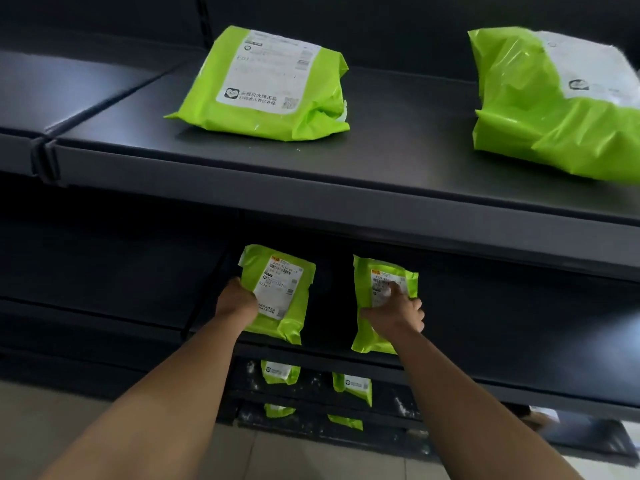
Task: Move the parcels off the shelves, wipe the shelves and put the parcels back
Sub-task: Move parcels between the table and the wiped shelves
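Two small green parcels with white labels lie on the middle shelf (pixel 502 327). My left hand (pixel 237 299) grips the left edge of the left small parcel (pixel 280 292). Fingers of my right hand (pixel 394 311) rest spread on top of the right small parcel (pixel 381 303), pressing on its label. On the upper shelf (pixel 242 181) sit a larger green parcel (pixel 266 84) at the centre and another big green parcel (pixel 554 102) at the right, partly cut off by the frame edge.
Dark metal shelving fills the view. Below the middle shelf, lower shelves hold more small green parcels (pixel 351 386), partly hidden. Light tiled floor (pixel 277 459) shows at the bottom. The upper shelf's left section (pixel 69 84) is bare.
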Available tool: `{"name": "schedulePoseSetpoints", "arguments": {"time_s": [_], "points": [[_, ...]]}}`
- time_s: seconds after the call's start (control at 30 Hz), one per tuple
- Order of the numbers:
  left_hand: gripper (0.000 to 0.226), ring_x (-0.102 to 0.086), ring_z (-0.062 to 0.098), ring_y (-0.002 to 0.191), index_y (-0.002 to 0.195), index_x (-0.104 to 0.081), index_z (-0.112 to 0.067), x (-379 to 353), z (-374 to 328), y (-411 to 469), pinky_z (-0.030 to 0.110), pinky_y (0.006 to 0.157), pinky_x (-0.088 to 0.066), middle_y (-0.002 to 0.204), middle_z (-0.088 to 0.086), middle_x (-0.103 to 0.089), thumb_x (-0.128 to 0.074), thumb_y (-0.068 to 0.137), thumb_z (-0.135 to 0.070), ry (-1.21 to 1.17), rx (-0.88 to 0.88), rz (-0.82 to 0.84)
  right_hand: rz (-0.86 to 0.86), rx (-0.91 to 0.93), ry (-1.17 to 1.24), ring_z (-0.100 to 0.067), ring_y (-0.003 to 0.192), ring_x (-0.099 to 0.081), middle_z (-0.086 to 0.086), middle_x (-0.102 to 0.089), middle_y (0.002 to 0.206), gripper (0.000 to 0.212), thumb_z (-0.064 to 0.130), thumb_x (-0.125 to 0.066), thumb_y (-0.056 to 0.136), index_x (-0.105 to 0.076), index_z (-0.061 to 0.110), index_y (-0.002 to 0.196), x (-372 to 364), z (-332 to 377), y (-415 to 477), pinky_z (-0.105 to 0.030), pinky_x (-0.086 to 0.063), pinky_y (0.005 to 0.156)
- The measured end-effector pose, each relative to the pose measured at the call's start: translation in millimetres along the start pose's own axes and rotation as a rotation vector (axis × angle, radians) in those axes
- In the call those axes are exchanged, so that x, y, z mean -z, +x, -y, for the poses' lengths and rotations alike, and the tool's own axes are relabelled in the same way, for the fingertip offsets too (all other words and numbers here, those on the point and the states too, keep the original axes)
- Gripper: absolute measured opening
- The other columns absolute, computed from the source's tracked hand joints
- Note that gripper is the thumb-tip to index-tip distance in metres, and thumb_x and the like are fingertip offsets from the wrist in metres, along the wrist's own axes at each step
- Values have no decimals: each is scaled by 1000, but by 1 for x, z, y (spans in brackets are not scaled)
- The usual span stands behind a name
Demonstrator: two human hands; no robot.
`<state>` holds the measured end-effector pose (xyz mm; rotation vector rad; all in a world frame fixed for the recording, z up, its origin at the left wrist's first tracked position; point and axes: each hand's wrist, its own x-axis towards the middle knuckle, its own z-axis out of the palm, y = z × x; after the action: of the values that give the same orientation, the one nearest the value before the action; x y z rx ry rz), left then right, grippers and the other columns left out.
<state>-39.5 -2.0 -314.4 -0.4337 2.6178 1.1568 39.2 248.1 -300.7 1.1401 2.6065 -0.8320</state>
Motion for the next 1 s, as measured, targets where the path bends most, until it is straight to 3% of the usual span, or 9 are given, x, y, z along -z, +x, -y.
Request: {"name": "schedulePoseSetpoints", "arguments": {"time_s": [0.07,0.13,0.27,0.43,0.63,1.0], "points": [[45,-54,36,109,132,-41,-6,-2,0,4,42,84,-49,126,20,-51,-57,91,-18,115,-30,37,-36,-28,-14,-34,117,-41,-14,-38,128,77,47,-76,66,-37,30,130,-5,2,1,-43,-39,97],[77,-41,39,125,144,-28,-10,-4,0,2,47,99,-44,138,22,-37,-68,83,-31,226,-67,68,-58,-38,-27,-34,118,-40,-15,-37,128,75,47,-77,67,-38,29,129,-8,2,3,-43,-38,99],[111,-19,37,139,148,-16,-21,-11,-2,-7,47,112,-27,152,17,-11,-77,63,-58,421,-145,117,-78,-7,-15,-36,121,-37,-16,-33,131,80,49,-76,70,-35,30,136,-12,-1,6,-44,-35,104],[108,-9,34,141,148,-16,-25,-20,-1,-9,49,115,-19,154,12,-2,-71,63,-65,415,-266,52,-108,37,-68,-37,141,-8,-19,-6,153,90,68,-67,68,-29,35,142,-15,-10,1,-48,-13,116],[107,-10,32,140,149,-10,-30,-27,5,-11,47,110,-26,152,10,-3,-70,66,-62,567,-361,134,-88,82,-51,-32,130,-24,-8,-18,142,84,53,-72,69,-29,40,141,-14,-19,-4,-45,-29,106],[104,-13,35,139,150,-10,-26,-36,-13,-1,47,109,-29,152,13,-7,-68,72,-61,594,-356,139,-83,53,-28,-34,131,-25,-9,-17,146,81,43,-72,73,-30,39,143,-2,-34,11,-48,-34,108]]}}
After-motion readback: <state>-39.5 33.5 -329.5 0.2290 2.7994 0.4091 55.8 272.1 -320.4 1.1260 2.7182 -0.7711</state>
